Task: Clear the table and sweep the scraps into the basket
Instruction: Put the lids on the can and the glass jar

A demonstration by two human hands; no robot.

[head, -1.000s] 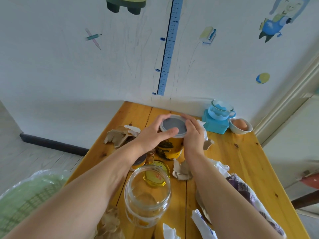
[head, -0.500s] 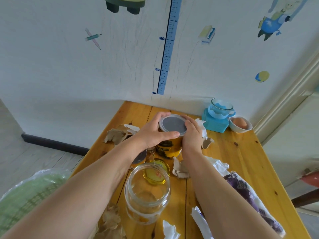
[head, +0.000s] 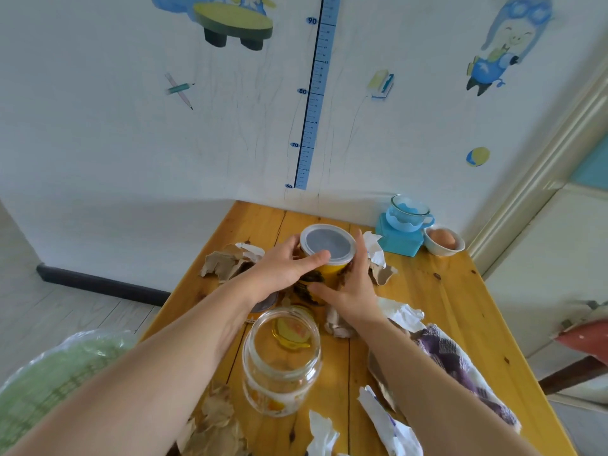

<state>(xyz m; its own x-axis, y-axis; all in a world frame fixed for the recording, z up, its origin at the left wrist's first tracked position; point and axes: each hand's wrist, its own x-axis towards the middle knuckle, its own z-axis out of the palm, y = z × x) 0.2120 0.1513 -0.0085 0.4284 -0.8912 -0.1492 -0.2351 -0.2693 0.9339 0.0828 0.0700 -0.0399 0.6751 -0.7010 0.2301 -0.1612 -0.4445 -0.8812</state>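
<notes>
Yellow tin [head: 324, 271] with a clear plastic lid, item one, stands upright on the wooden table [head: 441, 304], and I list everything else against it. My left hand [head: 286, 269] wraps its left side, thumb laid across the front just under the lid rim; half a second ago the same grip held, but the tin now sits a little farther from me, toward the wall. My right hand [head: 353, 284] presses the tin's right side lower down, fingers closed against the wall of it, thumb pointing across the base; before, this hand sat higher, near the lid. Left of the tin: brown torn cardboard scraps [head: 227, 263]. Right of the tin, touching my fingers: white torn paper [head: 375, 250]. Farther right, well apart: a blue cup on a blue box [head: 406, 225] and a white bowl with an egg [head: 444, 240], both unmoved. Nearer me than the tin: an open glass jar [head: 283, 357], a yellow jar lid [head: 291, 334] behind it, a checked cloth [head: 460, 363], more paper scraps [head: 388, 419]. Far left of the tin, off the table: the green basket [head: 49, 383] in a plastic liner.
</notes>
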